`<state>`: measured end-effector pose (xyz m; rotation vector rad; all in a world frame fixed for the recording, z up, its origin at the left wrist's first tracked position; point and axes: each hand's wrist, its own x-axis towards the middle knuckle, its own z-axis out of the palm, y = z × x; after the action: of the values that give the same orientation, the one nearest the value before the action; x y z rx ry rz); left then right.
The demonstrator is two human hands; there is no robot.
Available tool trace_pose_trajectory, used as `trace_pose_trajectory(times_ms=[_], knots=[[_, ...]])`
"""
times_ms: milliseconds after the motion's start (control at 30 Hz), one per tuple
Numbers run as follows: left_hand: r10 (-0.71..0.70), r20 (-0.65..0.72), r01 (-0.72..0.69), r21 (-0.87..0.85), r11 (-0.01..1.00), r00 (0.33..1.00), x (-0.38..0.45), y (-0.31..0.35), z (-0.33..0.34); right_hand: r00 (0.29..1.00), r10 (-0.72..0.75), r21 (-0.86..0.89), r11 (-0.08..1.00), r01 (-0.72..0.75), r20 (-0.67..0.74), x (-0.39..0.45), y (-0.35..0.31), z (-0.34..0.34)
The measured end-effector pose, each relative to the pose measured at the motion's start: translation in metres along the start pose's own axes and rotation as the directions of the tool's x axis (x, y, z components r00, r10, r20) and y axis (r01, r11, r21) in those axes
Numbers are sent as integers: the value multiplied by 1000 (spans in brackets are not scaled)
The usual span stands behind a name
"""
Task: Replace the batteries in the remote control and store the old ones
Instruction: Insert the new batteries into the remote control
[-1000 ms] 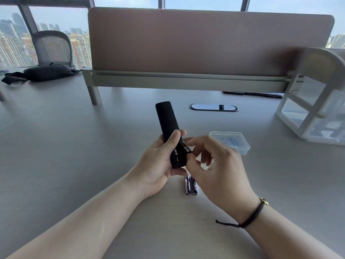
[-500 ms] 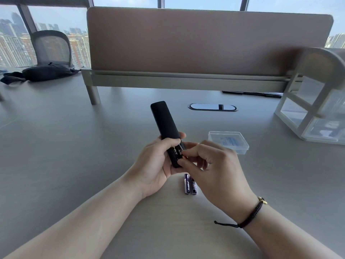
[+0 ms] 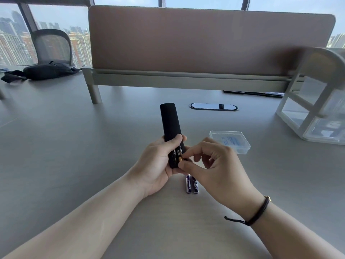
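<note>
My left hand [image 3: 156, 163] grips the lower end of a black remote control [image 3: 170, 124], which stands tilted away from me above the table. Its battery bay faces me and shows black-and-gold batteries [image 3: 178, 156] inside. The thumb and forefinger of my right hand [image 3: 211, 165] pinch at the gold end of a battery in that bay. Two purple batteries [image 3: 191, 185] lie side by side on the table just below my hands. A small clear plastic box [image 3: 230, 142] with its lid on sits to the right of the remote.
A brown desk divider [image 3: 205, 42] on a grey rail closes off the back. A white clear-fronted drawer unit [image 3: 317, 109] stands at the right. An oval cable port [image 3: 213, 106] lies behind the remote. A black bag [image 3: 44, 71] and a mesh chair [image 3: 52, 45] are far left.
The remote has swung more upright and slightly left in my left hand. My right fingers moved from lifting a battery's end to pressing at it low in the bay.
</note>
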<state>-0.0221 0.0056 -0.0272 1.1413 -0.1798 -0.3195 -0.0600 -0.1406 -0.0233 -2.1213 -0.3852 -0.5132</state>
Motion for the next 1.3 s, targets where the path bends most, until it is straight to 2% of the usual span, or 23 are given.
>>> trace_pose_trajectory(times_ms=[200, 467, 633, 800, 900, 1033, 1167, 1233, 1300], knots=[[1, 20, -3, 54, 999, 1000, 0, -1, -1, 988, 141, -22, 990, -142, -59, -3, 0, 6], [-13, 49, 8, 92, 996, 999, 0, -4, -2, 960, 276, 91, 956, -279, 37, 0, 2, 8], [-27, 75, 21, 69, 997, 997, -1, -2, -2, 961, 275, 136, 951, -276, 25, 2, 2, 8], [-32, 96, 26, 58, 998, 995, -2, 0, -1, 970, 241, 98, 966, -240, -1, 2, 5, 7], [1, 64, -5, 63, 998, 998, -1, -1, 0, 973, 229, 96, 970, -226, -24, 3, 9, 3], [27, -38, -29, -44, 999, 999, 1, 0, -1, 972, 226, 145, 966, -215, -58, 7, 17, -1], [35, -77, -50, -202, 978, 996, 2, 5, -5, 959, 268, 125, 959, -256, -93, 15, 31, 2], [28, -86, -51, -277, 960, 996, 3, 7, -6, 961, 269, 53, 963, -266, -62, 18, 36, 6], [10, -83, -36, -320, 947, 997, 3, 9, -6, 971, 238, -93, 967, -235, 22, 21, 39, 10]])
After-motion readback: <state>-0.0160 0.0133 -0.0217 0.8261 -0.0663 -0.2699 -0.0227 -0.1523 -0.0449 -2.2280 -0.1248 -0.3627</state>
